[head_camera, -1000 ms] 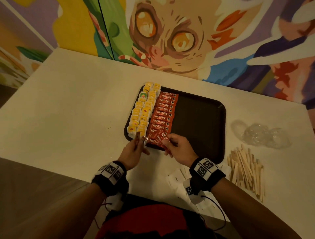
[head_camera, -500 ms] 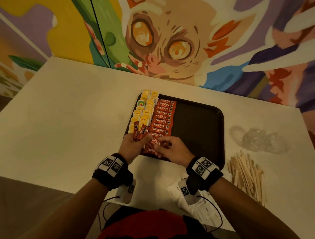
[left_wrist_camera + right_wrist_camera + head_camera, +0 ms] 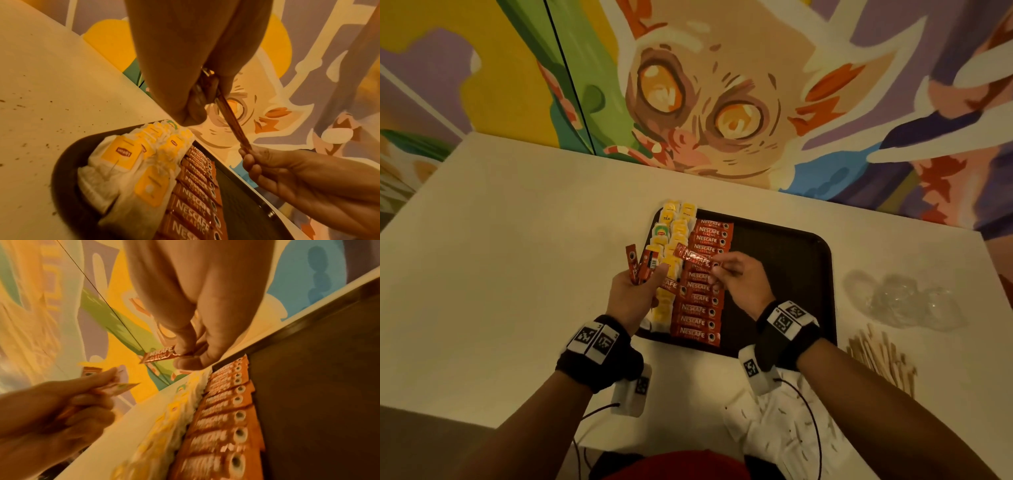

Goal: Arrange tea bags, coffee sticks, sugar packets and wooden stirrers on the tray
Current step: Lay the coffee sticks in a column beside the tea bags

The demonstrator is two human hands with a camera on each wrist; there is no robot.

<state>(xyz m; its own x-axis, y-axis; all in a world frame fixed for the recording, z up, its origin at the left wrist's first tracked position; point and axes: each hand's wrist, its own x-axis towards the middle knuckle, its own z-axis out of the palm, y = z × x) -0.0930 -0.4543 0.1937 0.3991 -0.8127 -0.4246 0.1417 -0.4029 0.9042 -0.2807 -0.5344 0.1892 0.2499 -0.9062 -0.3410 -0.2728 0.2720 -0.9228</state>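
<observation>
Light: dim, warm amber cast in all views.
Shadows: soft, faint beside the tray (image 3: 822,274).
Blur: the right wrist view smears the left hand (image 3: 61,410).
Distortion: the table (image 3: 517,257) edges bow outward.
Focus: head view fairly sharp.

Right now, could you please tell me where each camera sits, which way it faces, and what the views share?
Head: above, looking down at the tray on the table; both forearms, left hand, right hand.
Left wrist: under the left hand, facing the mural; right hand at lower right.
Right wrist: under the right hand, along the coffee sticks; left hand.
Shared: tea bags, coffee sticks.
</observation>
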